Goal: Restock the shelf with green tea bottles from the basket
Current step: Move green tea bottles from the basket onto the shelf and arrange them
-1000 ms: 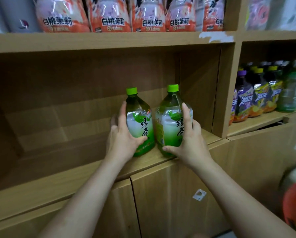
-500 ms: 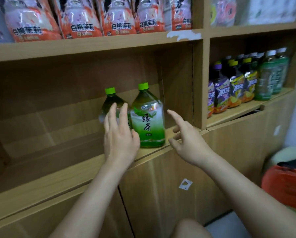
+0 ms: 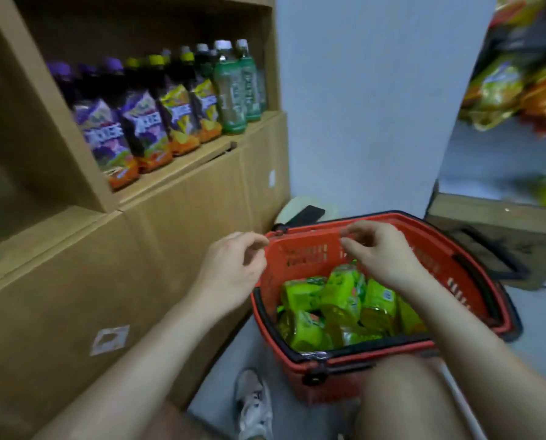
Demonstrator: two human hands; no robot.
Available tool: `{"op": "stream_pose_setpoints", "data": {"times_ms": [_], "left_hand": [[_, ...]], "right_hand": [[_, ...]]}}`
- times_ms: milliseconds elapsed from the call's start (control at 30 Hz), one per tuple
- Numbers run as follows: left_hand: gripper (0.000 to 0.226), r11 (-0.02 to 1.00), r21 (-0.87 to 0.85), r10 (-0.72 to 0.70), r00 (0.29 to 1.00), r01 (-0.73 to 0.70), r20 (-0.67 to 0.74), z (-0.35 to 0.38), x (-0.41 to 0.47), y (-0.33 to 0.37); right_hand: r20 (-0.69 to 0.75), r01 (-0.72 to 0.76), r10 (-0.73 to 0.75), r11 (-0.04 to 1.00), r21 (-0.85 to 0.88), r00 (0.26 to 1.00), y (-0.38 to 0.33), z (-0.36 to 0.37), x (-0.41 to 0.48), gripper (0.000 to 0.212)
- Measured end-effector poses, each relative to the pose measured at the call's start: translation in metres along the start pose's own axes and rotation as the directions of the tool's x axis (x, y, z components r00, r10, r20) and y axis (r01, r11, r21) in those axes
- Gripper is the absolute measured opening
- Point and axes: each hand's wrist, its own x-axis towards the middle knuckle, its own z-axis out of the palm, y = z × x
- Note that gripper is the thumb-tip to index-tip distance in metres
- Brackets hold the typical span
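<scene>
Red-orange basket with black trim and black handles, slotted pattern along the walls. Bright lime-green labels on the green tea bottles inside, bits of yellow and orange print. Tan wood-grain shelf. Up top, dark bottles with purple caps, purple-and-orange labels, then yellow-capped ones, then green bottles with white caps. Pale blue-grey wall. White sneaker.

basket: red plastic, slotted | green tea bottles: glossy wrappers | shelf: matt wood-grain
</scene>
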Motion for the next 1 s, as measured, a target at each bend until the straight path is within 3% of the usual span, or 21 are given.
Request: {"op": "stream_pose_setpoints", "data": {"times_ms": [100, 200, 300, 433, 533, 600, 667, 733, 800, 833, 867, 933, 1000], "left_hand": [[0.02, 0.999, -0.036, -0.014, 0.985, 0.02, 0.171, 0.06, 0.028, 0.005], [0.022, 0.993, -0.064, -0.069, 0.93, 0.098, 0.361, 0.125, 0.051, 0.001], [0.046, 0.991, 0.049, -0.134, 0.857, 0.126, 0.497, 0.191, 0.069, -0.003], [0.085, 0.938, 0.289, -0.331, 0.734, 0.189, 0.593, 0.273, 0.082, -0.015], [0.096, 0.871, 0.23, -0.475, 0.626, 0.434, 0.618, 0.305, 0.081, -0.019], [0.097, 0.82, 0.196, -0.539, 0.612, 0.538, 0.579, 0.308, 0.084, -0.02], [0.091, 0.784, 0.09, -0.554, 0.627, 0.614, 0.547, 0.3, 0.091, -0.023], [0.076, 0.695, -0.155, -0.511, 0.635, 0.702, 0.58, 0.284, 0.102, -0.025], [0.056, 0.603, -0.365, -0.357, 0.649, 0.709, 0.671, 0.26, 0.11, -0.014], [0.059, 0.575, -0.431, -0.241, 0.648, 0.695, 0.723, 0.252, 0.111, -0.006], [0.067, 0.537, -0.481, -0.129, 0.63, 0.694, 0.766, 0.246, 0.111, 0.002], [0.078, 0.456, -0.524, 0.058, 0.564, 0.719, 0.824, 0.244, 0.108, 0.018], [0.081, 0.511, -0.495, 0.157, 0.49, 0.703, 0.857, 0.25, 0.102, 0.027]], "right_hand": [[-0.02, -0.188, 0.187, 0.98, -0.061, 0.982, 0.065, -0.006, -0.002, 0.008], [0.039, -0.354, 0.36, 0.928, -0.116, 0.932, 0.114, 0.0, -0.004, 0.031], [0.068, -0.408, 0.428, 0.89, -0.205, 0.901, 0.145, 0.013, -0.008, 0.044], [0.016, -0.388, 0.417, 0.86, -0.332, 0.909, 0.161, 0.026, -0.016, 0.052], [0.022, -0.394, 0.427, 0.852, -0.344, 0.904, 0.166, 0.03, -0.013, 0.06], [0.059, -0.433, 0.47, 0.849, -0.304, 0.881, 0.168, 0.031, -0.008, 0.067], [0.109, -0.524, 0.542, 0.837, -0.158, 0.833, 0.172, 0.029, -0.001, 0.078], [0.165, -0.641, 0.622, 0.759, 0.114, 0.766, 0.177, 0.023, 0.009, 0.098], [0.241, -0.709, 0.671, 0.621, 0.335, 0.701, 0.179, 0.018, 0.016, 0.119], [0.292, -0.706, 0.658, 0.544, 0.453, 0.694, 0.178, 0.016, 0.018, 0.119], [0.322, -0.66, 0.614, 0.465, 0.591, 0.721, 0.177, 0.014, 0.021, 0.11], [0.234, -0.467, 0.549, 0.335, 0.818, 0.803, 0.172, 0.005, 0.026, 0.079], [0.041, -0.322, 0.565, 0.406, 0.855, 0.824, 0.17, -0.01, 0.023, 0.065]]}}
